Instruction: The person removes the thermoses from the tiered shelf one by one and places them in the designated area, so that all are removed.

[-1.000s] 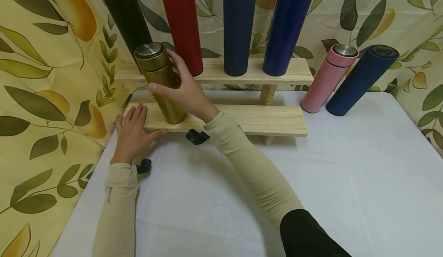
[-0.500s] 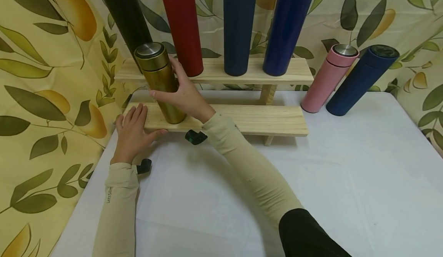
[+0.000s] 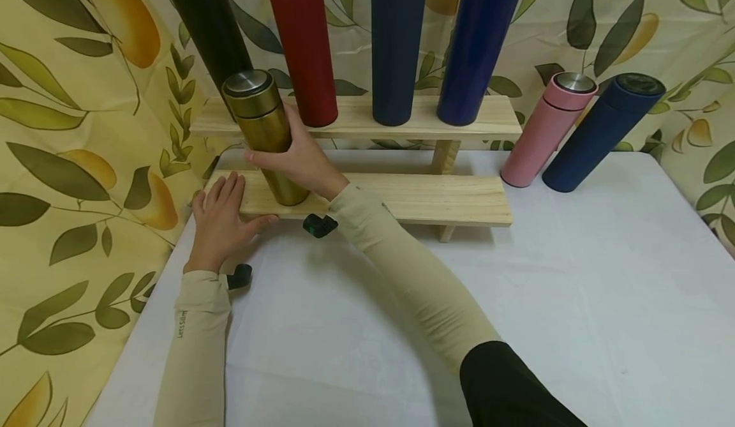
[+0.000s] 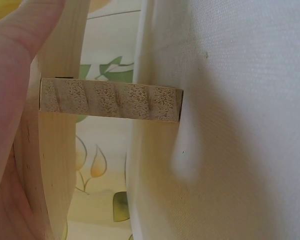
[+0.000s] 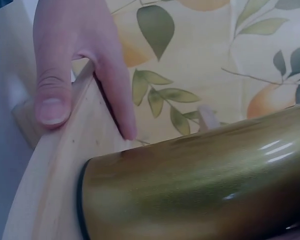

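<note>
A gold thermos bottle (image 3: pixel 265 130) with a steel-topped lid stands on the left part of the lower wooden shelf (image 3: pixel 425 198). My right hand (image 3: pixel 307 162) grips it from the right side, thumb across the front and fingers behind, mostly hidden. In the right wrist view the gold thermos bottle (image 5: pixel 200 185) has its base against the shelf board. My left hand (image 3: pixel 221 226) rests on the left end of that shelf, fingers straight on top and thumb at the front edge. The left wrist view shows part of the left hand (image 4: pixel 10 100) beside the board.
Behind, the upper shelf (image 3: pixel 353 111) bears tall bottles: black (image 3: pixel 209 28), red (image 3: pixel 304 50), slate blue (image 3: pixel 396 50) and dark blue (image 3: pixel 479 44). A pink bottle (image 3: pixel 545 133) and a navy bottle (image 3: pixel 600 136) stand on the white-covered table (image 3: pixel 574 299) at right.
My right hand has drawn slightly left and its spread fingers have come in round the gold thermos bottle. The bottle and my left hand stay in place.
</note>
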`<state>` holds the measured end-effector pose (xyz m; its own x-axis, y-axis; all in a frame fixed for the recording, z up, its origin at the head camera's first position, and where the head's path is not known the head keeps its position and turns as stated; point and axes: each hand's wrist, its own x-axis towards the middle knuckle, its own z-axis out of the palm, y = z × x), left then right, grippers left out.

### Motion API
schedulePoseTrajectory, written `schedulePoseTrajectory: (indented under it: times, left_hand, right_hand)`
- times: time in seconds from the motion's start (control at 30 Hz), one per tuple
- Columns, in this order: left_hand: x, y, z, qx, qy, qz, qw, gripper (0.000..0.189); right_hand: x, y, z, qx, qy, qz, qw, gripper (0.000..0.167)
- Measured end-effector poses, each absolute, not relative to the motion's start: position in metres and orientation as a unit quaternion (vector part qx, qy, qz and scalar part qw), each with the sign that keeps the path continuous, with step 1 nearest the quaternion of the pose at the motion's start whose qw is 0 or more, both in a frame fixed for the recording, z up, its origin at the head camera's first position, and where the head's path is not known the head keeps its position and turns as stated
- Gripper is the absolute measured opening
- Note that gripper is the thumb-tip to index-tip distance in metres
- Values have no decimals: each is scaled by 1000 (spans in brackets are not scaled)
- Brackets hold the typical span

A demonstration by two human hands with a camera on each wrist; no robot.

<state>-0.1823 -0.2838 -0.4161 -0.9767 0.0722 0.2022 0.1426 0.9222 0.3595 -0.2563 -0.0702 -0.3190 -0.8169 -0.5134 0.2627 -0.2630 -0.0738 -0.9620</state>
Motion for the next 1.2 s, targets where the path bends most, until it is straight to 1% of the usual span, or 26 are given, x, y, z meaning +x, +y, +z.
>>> schedulePoseTrajectory:
  times: [0.23,0.37,0.73,1.0,1.2]
  left_hand:
    - [-182,-283,-416,-55,-976,-188,98,115]
    - [-182,-282,-415,-57,-976,-187,99,116]
    - [-181,-283,-416,-60,-976,-185,102,115]
    - [-181,-280,-416,-62,-976,-183,96,114]
    - [-180,-281,-415,-61,-977,-180,97,115]
  right_hand:
    - [-261,-72,-323,-290,672,-675,94,90]
    - [-261,-71,-324,-293,673,-673,92,90]
    - [-257,-71,-327,-299,662,-684,64,84]
    - [-251,-60,-330,-287,665,-688,47,86]
    - [-247,-49,-328,-296,671,-679,36,88]
